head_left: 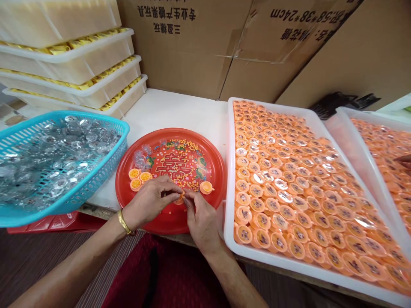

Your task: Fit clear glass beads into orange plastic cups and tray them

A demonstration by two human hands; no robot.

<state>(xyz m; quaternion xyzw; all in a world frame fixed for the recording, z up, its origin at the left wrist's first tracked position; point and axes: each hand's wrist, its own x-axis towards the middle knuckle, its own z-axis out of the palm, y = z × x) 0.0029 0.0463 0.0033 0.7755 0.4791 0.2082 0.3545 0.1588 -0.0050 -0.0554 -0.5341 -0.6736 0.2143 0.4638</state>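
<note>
My left hand [157, 199] and my right hand [201, 216] meet above the front of a round red tray [128, 141]. Between their closed fingertips is a small orange toy cup [180, 199], partly hidden by the fingers. On the tray's left lie three orange cups [135, 184] filled with yellow bits. A single orange cup [206, 187] rests at the right. Clear plastic lids [141, 158] sit near the tray's left rim, and small yellow pellets [189, 145] are scattered over its printed middle.
A blue basket [105, 119] of clear plastic pieces stands at left, below stacked white crates [125, 70]. To the right, a white bin [229, 179] holds rows of lidded orange cups, with a second bin [349, 112] beyond. Another person's hand [403, 161] shows there. Cardboard boxes [189, 55] stand behind.
</note>
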